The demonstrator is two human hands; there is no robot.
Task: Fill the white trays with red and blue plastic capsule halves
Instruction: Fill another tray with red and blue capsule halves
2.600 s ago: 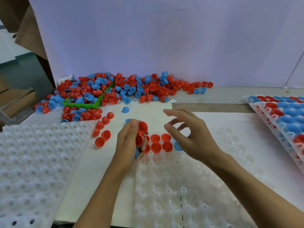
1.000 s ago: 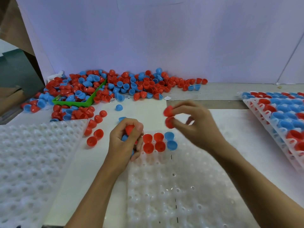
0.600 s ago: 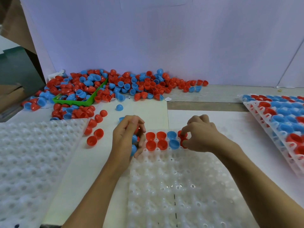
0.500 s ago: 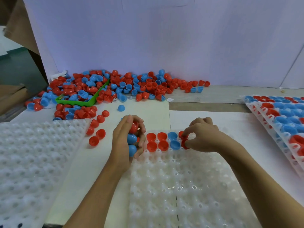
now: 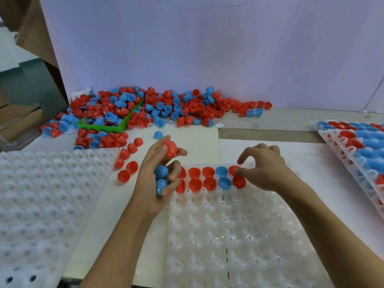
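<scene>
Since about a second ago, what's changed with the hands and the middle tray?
The right hand came down from above the middle tray with two red halves and set them in the far rows, right of the blue ones; the two red halves now sit there, its fingers lifting off. The left hand stayed beside the tray, its grip on red and blue halves unchanged.

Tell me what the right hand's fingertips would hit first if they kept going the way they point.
The right hand points left and down, so probably the red half at the filled row's end in the white tray; they look nearly touching, though depth is unclear.
</scene>
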